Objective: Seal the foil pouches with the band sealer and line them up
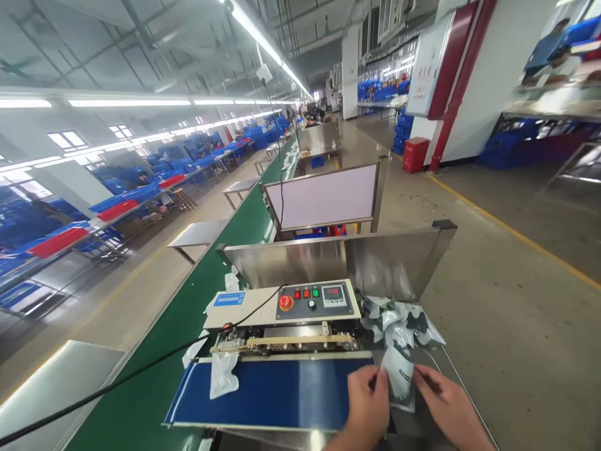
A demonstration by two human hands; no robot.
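Observation:
Between my two hands is a small white plastic pouch (400, 374) with a dark printed label, standing upright at the right end of the sealing machine. My left hand (369, 401) pinches its left edge, and my right hand (444, 398) pinches its right edge. Just behind it lies a heap of similar pouches (399, 322). The band sealer (248, 307) has a control panel with a red knob and a lit red display. On its blue belt (282, 391), at the left end, another white pouch (224, 374) hangs from the sealing band.
A long green conveyor (154, 363) runs along the left, with a few pouches by the sealer. A steel partition (300, 260) stands behind the machine. A black cable (141, 369) crosses in front of it. Other people (558, 66) sit at a table far right.

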